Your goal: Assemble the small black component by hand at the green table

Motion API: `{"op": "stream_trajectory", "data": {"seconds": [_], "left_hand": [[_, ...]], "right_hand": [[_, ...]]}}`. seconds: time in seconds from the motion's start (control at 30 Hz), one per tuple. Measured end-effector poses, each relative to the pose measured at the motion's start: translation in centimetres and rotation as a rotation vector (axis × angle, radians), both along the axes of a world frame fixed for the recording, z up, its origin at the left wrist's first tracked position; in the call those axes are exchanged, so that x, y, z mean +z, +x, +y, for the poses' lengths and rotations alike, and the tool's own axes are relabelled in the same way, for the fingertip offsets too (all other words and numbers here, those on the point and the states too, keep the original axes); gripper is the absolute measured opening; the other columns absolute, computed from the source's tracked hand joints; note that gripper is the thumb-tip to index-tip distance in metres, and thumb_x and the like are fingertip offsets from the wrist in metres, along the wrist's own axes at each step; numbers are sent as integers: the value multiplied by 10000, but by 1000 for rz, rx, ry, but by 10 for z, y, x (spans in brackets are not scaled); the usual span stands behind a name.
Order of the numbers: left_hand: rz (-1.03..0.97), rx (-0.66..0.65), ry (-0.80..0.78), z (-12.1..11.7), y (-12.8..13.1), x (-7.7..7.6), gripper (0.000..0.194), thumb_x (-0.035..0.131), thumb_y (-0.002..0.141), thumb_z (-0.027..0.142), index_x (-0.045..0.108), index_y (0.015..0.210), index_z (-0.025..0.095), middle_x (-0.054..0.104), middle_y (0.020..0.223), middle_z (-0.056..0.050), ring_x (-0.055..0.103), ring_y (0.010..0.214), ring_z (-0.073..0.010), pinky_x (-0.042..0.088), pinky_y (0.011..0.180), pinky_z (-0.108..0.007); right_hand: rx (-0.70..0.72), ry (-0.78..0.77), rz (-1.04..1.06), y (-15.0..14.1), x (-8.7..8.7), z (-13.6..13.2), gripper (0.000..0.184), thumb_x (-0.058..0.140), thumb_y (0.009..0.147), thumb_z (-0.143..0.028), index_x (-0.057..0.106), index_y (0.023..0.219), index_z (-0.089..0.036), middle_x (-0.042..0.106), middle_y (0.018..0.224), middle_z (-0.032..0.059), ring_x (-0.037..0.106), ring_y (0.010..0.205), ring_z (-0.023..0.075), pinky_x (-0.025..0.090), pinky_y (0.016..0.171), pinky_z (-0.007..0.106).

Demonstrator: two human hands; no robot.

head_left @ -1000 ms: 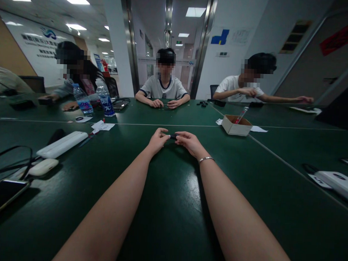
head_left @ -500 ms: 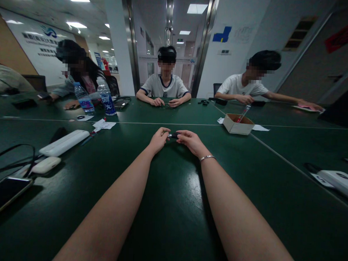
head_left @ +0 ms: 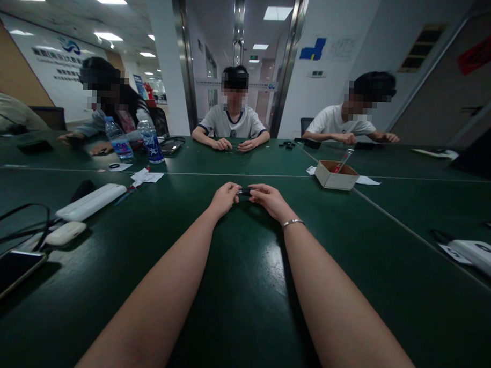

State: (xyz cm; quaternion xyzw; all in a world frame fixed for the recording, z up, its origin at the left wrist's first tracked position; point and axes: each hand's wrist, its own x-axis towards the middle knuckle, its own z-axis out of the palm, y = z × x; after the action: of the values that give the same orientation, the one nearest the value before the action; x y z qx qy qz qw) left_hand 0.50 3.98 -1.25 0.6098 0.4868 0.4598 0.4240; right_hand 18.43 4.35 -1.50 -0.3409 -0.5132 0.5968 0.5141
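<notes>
Over the green table, a small black object with a silvery left end (head_left: 244, 191) sits between my two hands. It is too small to tell its exact kind. My left hand (head_left: 224, 199) is closed, its thumb and fingertips pinching the silvery end. The black right end is pinched by the fingers of my right hand (head_left: 269, 199), which has a silver bracelet (head_left: 293, 222) at the wrist. My fingers partly cover both ends of the object.
On the left lie a white power bank (head_left: 92, 201), a white case (head_left: 65, 233), a phone (head_left: 12, 275) and black cables. Bottles (head_left: 151, 143) stand beyond. Ahead right is an open box (head_left: 336, 176); a white device (head_left: 478, 255) lies far right. People sit across the table.
My left fingers have shifted very slightly on the small object, while my right hand stays put. The person at the right has drawn an outstretched arm back from the papers.
</notes>
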Motion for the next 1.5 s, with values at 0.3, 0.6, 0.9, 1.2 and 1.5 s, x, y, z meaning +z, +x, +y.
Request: {"op": "stream_trajectory", "data": {"seconds": [0.3,0.6,0.9,1.2,1.5], "left_hand": [[24,-5,29,-1,0,-1,231,494,865,256,598,1051,167,588,735,-11,474,556,-92,339,475,-180],[29,13,16,-3,0,0,249,511,845,274,598,1057,176,578,730,-4,460,532,-94,330,452,-186],[23,-1,14,-2,0,0,256,480,869,320,615,1014,157,572,661,-5,456,526,-103,331,467,-199],[15,-11,10,0,0,-3,267,467,879,332,615,1023,163,572,712,-19,477,574,-105,341,480,-184],[38,-16,97,1,-2,-4,269,579,775,208,624,1039,173,580,835,-24,530,679,-110,411,555,-192]], "right_hand": [[-9,4,-34,0,3,-2,269,811,682,-151,703,928,-146,687,835,47,645,668,118,536,674,239],[-15,1,-23,-1,2,-2,263,807,670,-131,709,913,-148,678,809,36,643,655,116,529,657,229],[-2,15,-36,-1,3,-3,273,806,678,-134,701,930,-143,676,801,36,641,660,116,530,669,238],[-2,25,-49,-1,3,-3,273,809,676,-146,701,926,-150,678,803,34,642,663,119,538,666,241],[-7,3,-44,-1,4,-3,260,791,680,-123,704,923,-155,685,826,37,642,657,115,533,654,227]]}}
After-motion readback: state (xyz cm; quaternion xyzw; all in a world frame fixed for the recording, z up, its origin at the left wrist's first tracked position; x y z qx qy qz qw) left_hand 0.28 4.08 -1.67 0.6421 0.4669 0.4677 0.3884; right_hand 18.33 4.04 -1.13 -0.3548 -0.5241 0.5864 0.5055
